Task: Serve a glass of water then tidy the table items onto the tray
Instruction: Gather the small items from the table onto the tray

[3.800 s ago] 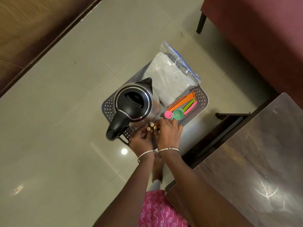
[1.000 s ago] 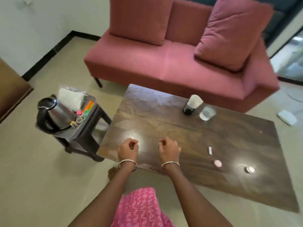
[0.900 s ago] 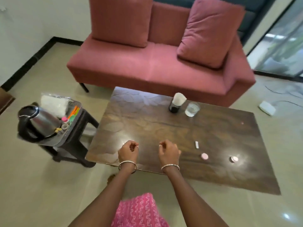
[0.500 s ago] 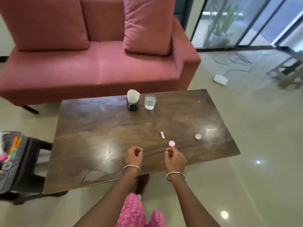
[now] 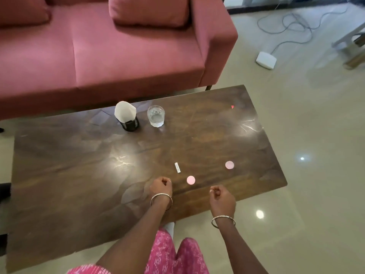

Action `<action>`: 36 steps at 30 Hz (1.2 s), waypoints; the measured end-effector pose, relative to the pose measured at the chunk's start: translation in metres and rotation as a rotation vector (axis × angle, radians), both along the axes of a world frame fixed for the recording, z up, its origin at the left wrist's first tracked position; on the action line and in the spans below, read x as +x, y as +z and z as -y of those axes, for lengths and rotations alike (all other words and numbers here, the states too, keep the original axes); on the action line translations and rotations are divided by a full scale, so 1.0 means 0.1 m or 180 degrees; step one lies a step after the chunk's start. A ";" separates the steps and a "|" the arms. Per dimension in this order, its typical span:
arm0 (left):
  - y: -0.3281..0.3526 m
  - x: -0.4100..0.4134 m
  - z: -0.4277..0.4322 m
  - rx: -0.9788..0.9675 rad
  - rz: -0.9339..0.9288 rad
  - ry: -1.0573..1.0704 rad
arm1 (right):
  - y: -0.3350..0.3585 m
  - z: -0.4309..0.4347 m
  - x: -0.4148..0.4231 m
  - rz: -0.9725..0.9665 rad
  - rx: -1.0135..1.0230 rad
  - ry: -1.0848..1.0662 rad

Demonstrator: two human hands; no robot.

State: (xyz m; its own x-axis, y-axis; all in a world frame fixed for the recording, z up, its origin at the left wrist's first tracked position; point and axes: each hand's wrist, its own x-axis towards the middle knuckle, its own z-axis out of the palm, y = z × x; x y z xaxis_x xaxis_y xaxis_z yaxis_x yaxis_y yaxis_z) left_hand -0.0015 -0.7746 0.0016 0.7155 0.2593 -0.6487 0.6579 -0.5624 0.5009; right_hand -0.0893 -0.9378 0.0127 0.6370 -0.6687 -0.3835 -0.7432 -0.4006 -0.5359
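Observation:
A glass of water [image 5: 156, 116] stands at the far side of the dark wooden table [image 5: 79, 165], next to a black holder with a white napkin [image 5: 126, 118]. A small white stick [image 5: 178, 167] and two pink discs [image 5: 191, 180] [image 5: 229, 165] lie near the front edge. My left hand [image 5: 161, 186] hovers just left of the nearer disc with its fingers curled and holding nothing. My right hand [image 5: 221, 197] is over the front edge, right of that disc, also curled and holding nothing. The tray is out of view.
A pink sofa [image 5: 118, 46] with cushions runs along the table's far side. A tiny red scrap [image 5: 232, 107] lies near the far right corner. On the floor to the right are a white box [image 5: 266, 60] with a grey cable and a stool leg [image 5: 353, 60].
The view has swung right, so the stool with tray and kettle has left the frame. Both hands stayed curled; the right one has drawn apart to the right.

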 end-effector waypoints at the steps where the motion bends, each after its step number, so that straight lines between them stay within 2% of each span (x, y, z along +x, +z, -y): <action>1: -0.07 0.11 0.06 0.0070 -0.0120 -0.0032 | -0.06 0.07 0.10 -0.0031 0.0034 0.0027; 10: -0.84 0.80 0.43 0.0187 -0.0820 -0.0224 | -0.60 0.25 0.70 -0.0531 0.0237 0.0585; 18: -1.20 1.00 0.57 0.0572 -0.1038 -0.0159 | -1.01 0.21 0.92 -0.0763 0.0458 0.0976; 22: -1.23 0.94 0.52 0.0473 -0.1023 -0.0037 | -1.03 0.20 1.04 -0.0802 0.0550 0.1172; 24: -1.21 0.91 0.47 0.0213 -0.0856 0.0266 | -1.00 0.19 1.12 -0.0776 0.0601 0.1256; 29: -0.93 0.73 0.27 -0.1051 -0.0430 0.0876 | -0.72 0.07 1.31 -0.0555 0.1098 0.1377; 36: -0.08 0.34 -0.09 -0.2135 0.0323 0.1601 | 0.01 -0.20 1.37 -0.0070 0.1734 0.1931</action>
State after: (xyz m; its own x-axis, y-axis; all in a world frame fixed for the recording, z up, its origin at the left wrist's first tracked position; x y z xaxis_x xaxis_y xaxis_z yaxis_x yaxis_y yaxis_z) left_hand 0.0327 -0.7653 -0.0063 0.6811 0.1454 -0.7176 0.6841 0.2230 0.6945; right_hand 0.0473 -0.9173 0.0134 0.8170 0.0740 -0.5719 -0.4932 -0.4242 -0.7595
